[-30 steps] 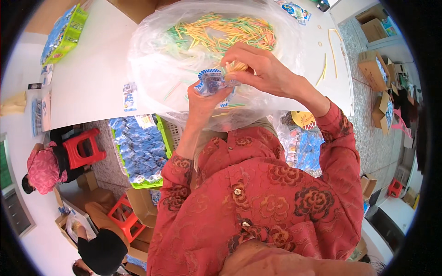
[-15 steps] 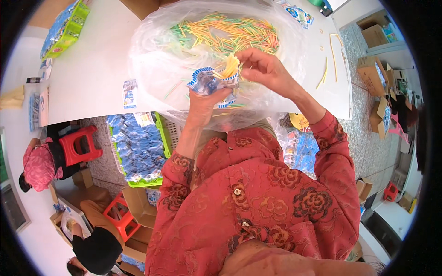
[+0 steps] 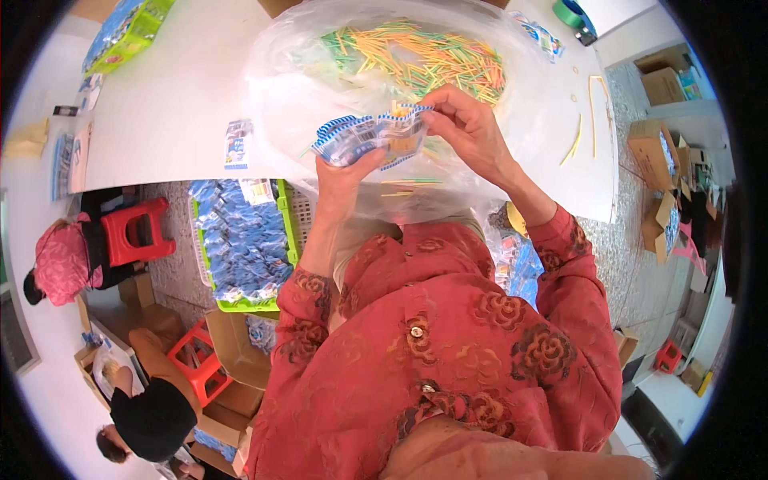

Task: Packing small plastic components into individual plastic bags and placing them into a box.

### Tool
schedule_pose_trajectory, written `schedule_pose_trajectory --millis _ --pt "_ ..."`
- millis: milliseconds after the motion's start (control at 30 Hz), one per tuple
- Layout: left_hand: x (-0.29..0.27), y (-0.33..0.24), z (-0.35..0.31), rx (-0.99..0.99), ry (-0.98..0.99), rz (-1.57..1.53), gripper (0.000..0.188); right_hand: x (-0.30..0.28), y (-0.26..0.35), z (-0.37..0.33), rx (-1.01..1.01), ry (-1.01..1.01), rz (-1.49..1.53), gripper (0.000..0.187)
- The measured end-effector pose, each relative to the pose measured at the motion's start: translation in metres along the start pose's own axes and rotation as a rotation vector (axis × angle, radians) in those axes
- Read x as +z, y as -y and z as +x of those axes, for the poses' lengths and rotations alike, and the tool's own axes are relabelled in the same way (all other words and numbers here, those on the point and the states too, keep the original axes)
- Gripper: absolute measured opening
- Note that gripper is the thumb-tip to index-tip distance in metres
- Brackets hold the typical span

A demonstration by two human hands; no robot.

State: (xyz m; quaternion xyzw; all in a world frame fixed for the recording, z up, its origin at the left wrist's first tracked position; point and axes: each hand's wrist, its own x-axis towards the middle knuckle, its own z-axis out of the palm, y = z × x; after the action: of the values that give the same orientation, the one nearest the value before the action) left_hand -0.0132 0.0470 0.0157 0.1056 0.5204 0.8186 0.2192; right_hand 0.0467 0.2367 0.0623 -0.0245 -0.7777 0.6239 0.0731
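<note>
My left hand [image 3: 342,180] grips several blue-and-white plastic packets [image 3: 356,140] stacked together over the table's front edge. My right hand [image 3: 468,128] pinches the upper right corner of the front packet between thumb and fingers. Pale yellow sticks show inside that packet, near its top edge. Behind my hands lies a large clear plastic bag [image 3: 276,88], spread wide. On it rests a heap of thin yellow, green and orange sticks [image 3: 432,56], with a few loose ones close to the front edge.
A single packet [image 3: 238,144] lies on the white table [image 3: 176,128]. Below the table edge stands a green basket [image 3: 290,232] full of blue packets. Another green basket [image 3: 148,36] is at the far left. Red stools [image 3: 138,232] and two other people are on the left; cardboard boxes [image 3: 650,152] stand at right.
The yellow sticks that fanned out above the packet have gone down into it. My right hand has moved from the sticks to the packet's corner.
</note>
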Motion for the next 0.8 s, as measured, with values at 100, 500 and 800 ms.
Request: schedule_pose_trajectory --millis 100,500,800 --pt "-0.017 0.003 -0.005 -0.028 -0.059 -0.009 0.029 0.002 -0.005 0.007 -0.043 -0.019 0.145 0.011" --pt "-0.066 -0.014 -0.024 -0.041 -0.327 0.028 0.019 0.096 -0.085 0.127 -0.114 -0.067 -0.008 0.013" --pt "-0.058 -0.02 -0.01 -0.006 -0.362 0.048 0.016 0.11 -0.105 0.201 -0.258 -0.155 -0.222 0.014"
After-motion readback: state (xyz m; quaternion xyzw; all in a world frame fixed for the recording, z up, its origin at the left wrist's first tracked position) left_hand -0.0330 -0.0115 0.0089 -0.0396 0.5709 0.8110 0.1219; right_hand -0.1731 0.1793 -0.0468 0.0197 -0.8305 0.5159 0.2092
